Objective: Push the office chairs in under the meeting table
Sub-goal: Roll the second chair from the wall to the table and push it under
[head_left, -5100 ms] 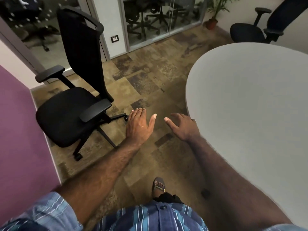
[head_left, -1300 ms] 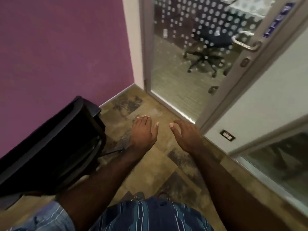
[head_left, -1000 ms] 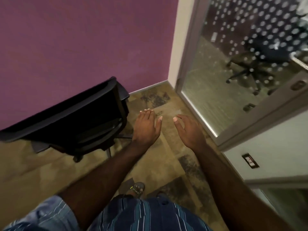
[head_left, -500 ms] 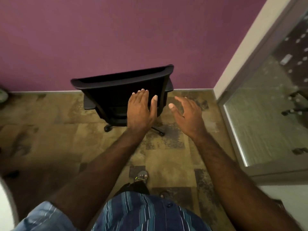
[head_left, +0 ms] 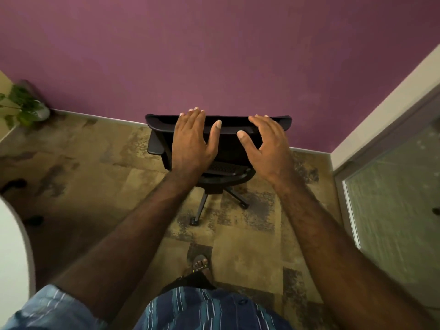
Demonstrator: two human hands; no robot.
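A black office chair (head_left: 228,148) stands against the purple wall, its backrest top towards me and its wheeled base below. My left hand (head_left: 192,141) hovers flat over the left part of the backrest top, fingers spread. My right hand (head_left: 266,146) is over the right part, fingers curved and apart. Neither hand is closed around the backrest; whether they touch it I cannot tell. A sliver of the white meeting table (head_left: 12,246) shows at the left edge, behind my left arm.
The purple wall (head_left: 214,55) runs right behind the chair. A potted plant (head_left: 26,108) sits in the left corner. A glass door (head_left: 395,198) and its frame fill the right side. Patterned carpet lies between me and the chair.
My view has turned from the glass door round to the chair against the wall. Both hands have reached forward and now sit over the backrest top.
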